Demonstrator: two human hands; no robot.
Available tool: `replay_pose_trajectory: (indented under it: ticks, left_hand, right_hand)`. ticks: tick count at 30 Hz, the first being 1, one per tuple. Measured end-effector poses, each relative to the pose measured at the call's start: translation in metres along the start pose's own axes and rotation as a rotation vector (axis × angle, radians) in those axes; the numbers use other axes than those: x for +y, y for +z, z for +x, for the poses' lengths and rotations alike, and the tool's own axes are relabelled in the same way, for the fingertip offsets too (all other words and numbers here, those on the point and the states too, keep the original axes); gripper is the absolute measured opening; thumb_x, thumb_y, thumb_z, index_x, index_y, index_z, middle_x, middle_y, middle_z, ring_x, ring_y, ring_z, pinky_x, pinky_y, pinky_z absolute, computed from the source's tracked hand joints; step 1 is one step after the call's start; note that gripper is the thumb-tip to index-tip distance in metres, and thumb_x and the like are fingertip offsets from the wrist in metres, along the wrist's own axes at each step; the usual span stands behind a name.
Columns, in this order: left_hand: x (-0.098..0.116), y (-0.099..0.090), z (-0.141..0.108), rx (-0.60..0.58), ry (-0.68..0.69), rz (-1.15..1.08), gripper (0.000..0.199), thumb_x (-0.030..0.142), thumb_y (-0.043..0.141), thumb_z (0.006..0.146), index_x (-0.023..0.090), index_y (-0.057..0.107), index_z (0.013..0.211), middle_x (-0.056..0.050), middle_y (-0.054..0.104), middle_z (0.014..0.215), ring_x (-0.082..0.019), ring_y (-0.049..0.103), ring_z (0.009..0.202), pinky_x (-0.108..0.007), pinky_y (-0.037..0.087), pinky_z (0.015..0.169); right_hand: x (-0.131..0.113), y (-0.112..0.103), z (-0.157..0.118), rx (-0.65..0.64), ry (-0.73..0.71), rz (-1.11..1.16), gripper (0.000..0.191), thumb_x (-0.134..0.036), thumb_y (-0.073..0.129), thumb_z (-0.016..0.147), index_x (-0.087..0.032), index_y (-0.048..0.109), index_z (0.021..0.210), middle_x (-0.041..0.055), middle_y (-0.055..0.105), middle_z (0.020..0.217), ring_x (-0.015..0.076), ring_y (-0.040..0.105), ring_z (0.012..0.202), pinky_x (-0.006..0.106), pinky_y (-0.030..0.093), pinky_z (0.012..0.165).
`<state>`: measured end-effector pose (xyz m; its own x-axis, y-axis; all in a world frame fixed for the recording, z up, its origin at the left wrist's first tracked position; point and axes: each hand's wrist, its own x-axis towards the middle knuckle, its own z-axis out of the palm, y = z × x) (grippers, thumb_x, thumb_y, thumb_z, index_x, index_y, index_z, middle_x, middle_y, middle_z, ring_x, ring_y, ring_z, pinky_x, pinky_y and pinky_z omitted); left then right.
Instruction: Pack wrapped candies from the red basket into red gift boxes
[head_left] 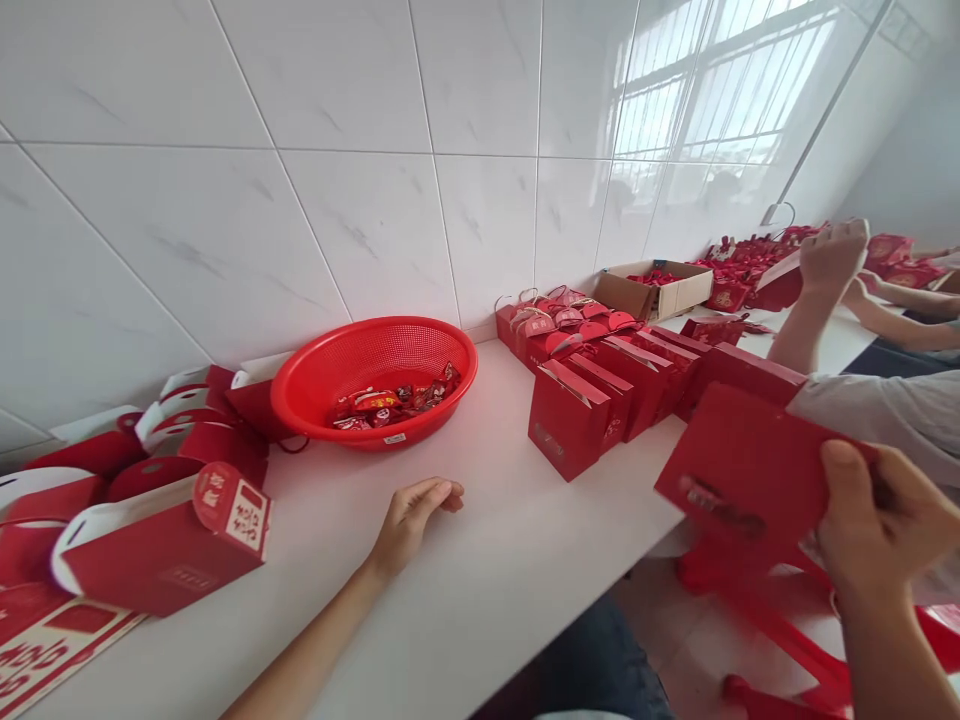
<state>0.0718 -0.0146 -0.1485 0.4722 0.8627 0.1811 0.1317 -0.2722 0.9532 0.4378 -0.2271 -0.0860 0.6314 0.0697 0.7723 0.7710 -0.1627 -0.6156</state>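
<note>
My right hand (877, 530) grips a red paper box (750, 480) by its right edge, held up past the table's front edge at the right. Over the middle of the white table (480, 560) is my left hand (420, 510), its fingers curled together; whether something small is between them cannot be made out. Behind it sits a red plastic basket (375, 350) with wrapped sweets (397, 405) in the bottom. A row of upright red boxes (570, 420) stands between my hands, farther back.
Red boxes with open flaps (165, 550) crowd the left end. Against the tiled wall are tied red boxes (562, 320) and a cardboard carton (675, 290). Another person's raised hand (832, 255) and sleeve are at right, above a red stool (787, 620).
</note>
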Motion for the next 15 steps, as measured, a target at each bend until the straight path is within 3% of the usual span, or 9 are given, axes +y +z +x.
replay_pose_trajectory:
  ticks: [1, 3, 6, 11, 15]
  left_hand:
    - [0.001, 0.001, 0.0, -0.011, 0.006, 0.016, 0.038, 0.049, 0.06, 0.086, 0.018, 0.077, 0.074, -0.007, 0.074, 0.068, -0.023, 0.069, 0.07, -0.034, 0.058, 0.071]
    - [0.002, 0.002, -0.001, -0.015, 0.012, 0.034, 0.038, 0.05, 0.06, 0.086, 0.017, 0.076, 0.074, -0.007, 0.073, 0.067, -0.022, 0.069, 0.069, -0.034, 0.057, 0.07]
    - [0.002, 0.002, -0.001, -0.009, 0.017, 0.042, 0.038, 0.05, 0.061, 0.086, 0.017, 0.076, 0.074, -0.007, 0.073, 0.067, -0.022, 0.069, 0.069, -0.034, 0.058, 0.07]
    - [0.002, 0.003, -0.002, -0.016, 0.026, 0.057, 0.037, 0.05, 0.061, 0.085, 0.017, 0.075, 0.073, -0.007, 0.073, 0.067, -0.021, 0.068, 0.068, -0.033, 0.057, 0.07]
    - [0.001, 0.003, -0.003, -0.025, 0.008, 0.064, 0.037, 0.05, 0.061, 0.085, 0.017, 0.074, 0.073, -0.007, 0.073, 0.068, -0.021, 0.068, 0.069, -0.033, 0.057, 0.07]
  right_hand:
    - [0.01, 0.003, 0.007, 0.047, -0.011, -0.033, 0.06, -0.077, 0.054, 0.078, -0.024, 0.042, 0.054, -0.0039, 0.027, 0.046, 0.0123, 0.028, 0.045, 0.031, 0.023, 0.046]
    - [0.025, 0.013, 0.018, 0.078, -0.009, -0.106, 0.061, -0.082, 0.047, 0.076, -0.025, 0.04, 0.055, -0.003, 0.031, 0.046, 0.0129, 0.028, 0.045, 0.033, 0.024, 0.048]
    - [0.04, 0.034, 0.023, 0.018, 0.027, -0.151, 0.063, -0.086, 0.038, 0.075, -0.024, 0.047, 0.064, 0.0033, 0.046, 0.055, 0.0178, 0.04, 0.052, 0.036, 0.033, 0.054]
    - [0.045, 0.064, 0.021, -0.168, 0.08, -0.163, 0.06, -0.084, 0.032, 0.076, -0.025, 0.042, 0.069, 0.0058, 0.047, 0.061, 0.0216, 0.046, 0.062, 0.04, 0.04, 0.066]
    - [0.051, 0.073, 0.02, -0.149, 0.027, -0.203, 0.065, -0.085, 0.029, 0.078, -0.023, 0.049, 0.079, 0.0101, 0.051, 0.069, 0.0257, 0.048, 0.07, 0.043, 0.04, 0.071]
